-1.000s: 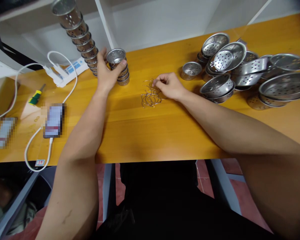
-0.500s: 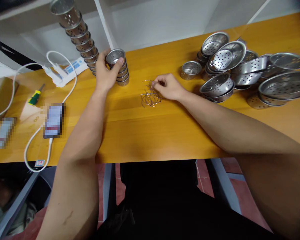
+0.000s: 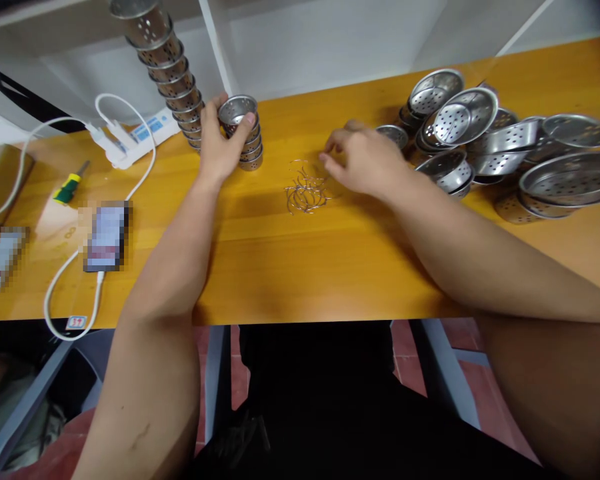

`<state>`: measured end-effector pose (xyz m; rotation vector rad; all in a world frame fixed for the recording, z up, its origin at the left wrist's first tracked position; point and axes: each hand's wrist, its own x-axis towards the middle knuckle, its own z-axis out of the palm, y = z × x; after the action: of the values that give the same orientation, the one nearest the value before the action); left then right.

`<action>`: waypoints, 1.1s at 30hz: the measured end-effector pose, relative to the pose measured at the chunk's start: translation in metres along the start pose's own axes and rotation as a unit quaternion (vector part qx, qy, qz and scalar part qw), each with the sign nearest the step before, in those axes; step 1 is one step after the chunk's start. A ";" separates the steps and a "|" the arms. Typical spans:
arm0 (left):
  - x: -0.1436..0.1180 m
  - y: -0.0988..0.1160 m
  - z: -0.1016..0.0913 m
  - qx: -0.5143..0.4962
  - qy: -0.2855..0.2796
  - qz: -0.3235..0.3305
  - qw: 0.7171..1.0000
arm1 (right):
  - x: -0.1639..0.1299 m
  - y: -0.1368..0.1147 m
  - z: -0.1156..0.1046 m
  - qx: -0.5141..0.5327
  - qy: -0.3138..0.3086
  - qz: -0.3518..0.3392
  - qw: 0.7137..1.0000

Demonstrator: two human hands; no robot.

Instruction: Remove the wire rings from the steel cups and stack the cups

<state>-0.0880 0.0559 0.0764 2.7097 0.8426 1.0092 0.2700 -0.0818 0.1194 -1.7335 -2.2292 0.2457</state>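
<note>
Gripping the top perforated steel cup (image 3: 237,110) of a short stack at the worktop's (image 3: 300,267) back edge, left hand (image 3: 220,150) should lift straight; right hand (image 3: 365,160), fingers loosely open, hovers beside wire rings (image 3: 305,193).

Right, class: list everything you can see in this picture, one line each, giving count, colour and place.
Table: one, orange wood.
Short cup stack: one, silver, held by the left hand.
Tall cup stack: one, silver, leaning, far left.
Wire rings: small heap, silver, centre.
Strainer bowls: pile, silver, right.
Power strip: one, white, left.
Screwdriver: one, green-yellow, left.
Phone: one, blurred, left.
Left hand: gripping the short stack.
Right hand: above the table beside the rings, grip unclear.
</note>
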 end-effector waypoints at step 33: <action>-0.030 0.061 0.127 -0.133 0.062 -0.054 0.988 | -0.008 -0.016 -0.002 0.253 -0.032 -0.068 0.965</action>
<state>0.0023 -0.0029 -0.0200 2.3745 0.7991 1.1821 0.2576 -0.0934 0.1254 -1.3099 -2.0747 0.7723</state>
